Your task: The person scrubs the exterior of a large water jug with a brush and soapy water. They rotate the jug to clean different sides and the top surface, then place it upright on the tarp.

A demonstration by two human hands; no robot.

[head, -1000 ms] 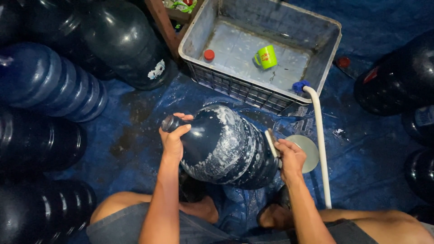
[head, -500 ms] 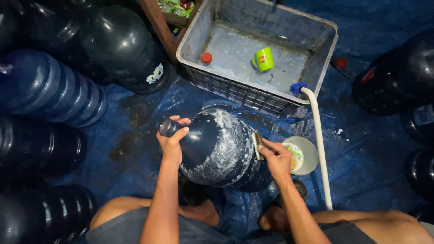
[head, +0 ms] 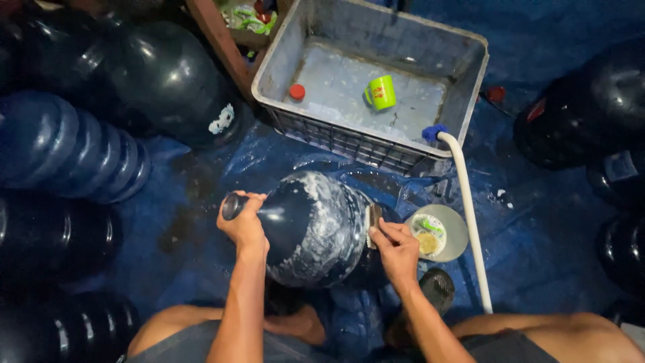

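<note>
Two hands busy: left hand (head: pixel 243 225) clamped round the neck of the soapy jug (head: pixel 316 228), lying on its side on the blue tarp (head: pixel 537 242); right hand (head: pixel 396 250) grips a brush (head: pixel 371 227) against its right flank. Keep neck pinned (slippery), stroke along ribs.

Single head view, steep downward, close over lap; tarp floor (head: pixel 537 269) fills frame.
</note>
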